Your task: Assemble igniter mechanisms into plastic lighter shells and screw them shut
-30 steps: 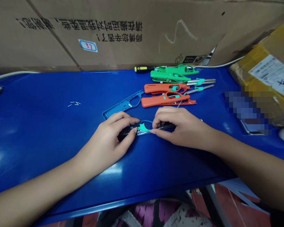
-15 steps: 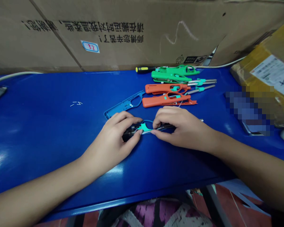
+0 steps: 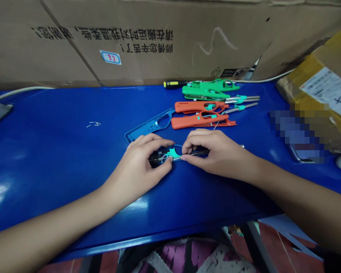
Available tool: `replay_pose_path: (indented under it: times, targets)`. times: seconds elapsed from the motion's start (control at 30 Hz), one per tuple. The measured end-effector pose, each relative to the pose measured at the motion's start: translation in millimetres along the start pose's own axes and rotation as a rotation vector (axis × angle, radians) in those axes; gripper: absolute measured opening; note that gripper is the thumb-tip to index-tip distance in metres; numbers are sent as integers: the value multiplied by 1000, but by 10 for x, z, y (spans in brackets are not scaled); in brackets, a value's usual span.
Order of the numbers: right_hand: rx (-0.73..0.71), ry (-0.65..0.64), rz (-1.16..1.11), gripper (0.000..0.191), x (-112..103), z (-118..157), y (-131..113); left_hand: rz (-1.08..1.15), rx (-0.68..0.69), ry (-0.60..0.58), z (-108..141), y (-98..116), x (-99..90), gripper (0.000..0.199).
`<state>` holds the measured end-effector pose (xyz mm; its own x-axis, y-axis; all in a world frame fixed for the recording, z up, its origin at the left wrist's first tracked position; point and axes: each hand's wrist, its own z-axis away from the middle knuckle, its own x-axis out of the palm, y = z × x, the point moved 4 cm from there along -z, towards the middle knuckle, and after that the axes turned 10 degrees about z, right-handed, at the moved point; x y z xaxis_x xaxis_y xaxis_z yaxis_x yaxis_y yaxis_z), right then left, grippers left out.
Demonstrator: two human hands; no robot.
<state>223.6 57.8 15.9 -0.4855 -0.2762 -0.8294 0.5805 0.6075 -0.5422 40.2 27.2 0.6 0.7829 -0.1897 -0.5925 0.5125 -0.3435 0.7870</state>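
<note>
Both hands work on a partly open blue gas lighter [image 3: 174,152], its turquoise trigger and dark inner parts exposed. My left hand [image 3: 147,159] grips the handle end, with thumb and fingers on either side of it. At the barrel end, my right hand [image 3: 213,151] pinches the lighter near the trigger; what lies right between the fingertips is hidden. The metal tube tip shows beyond the right hand. Just behind my left hand lies a loose blue handle shell [image 3: 147,127]. Farther back are two orange lighters [image 3: 200,121] and green lighters [image 3: 204,92].
A black and yellow screwdriver [image 3: 174,84] lies by the green lighters. Several tiny pale pins [image 3: 94,124] are scattered at left. A big cardboard box [image 3: 147,64] walls off the back. At right are a taped parcel [image 3: 315,98] and a blurred-out flat object [image 3: 298,136].
The view has shifted very slightly. Both hands stay on the blue lighter, with only slight finger movement.
</note>
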Motion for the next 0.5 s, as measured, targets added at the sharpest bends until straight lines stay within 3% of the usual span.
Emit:
replay_pose_path:
  times: [0.17, 0.5]
  targets:
    - [-20, -114, -32, 14, -90, 20, 26, 12, -4, -10, 0, -13, 2, 31]
    - [113, -60, -80, 11, -32, -18, 89, -19, -3, -15, -3, 7, 8, 33]
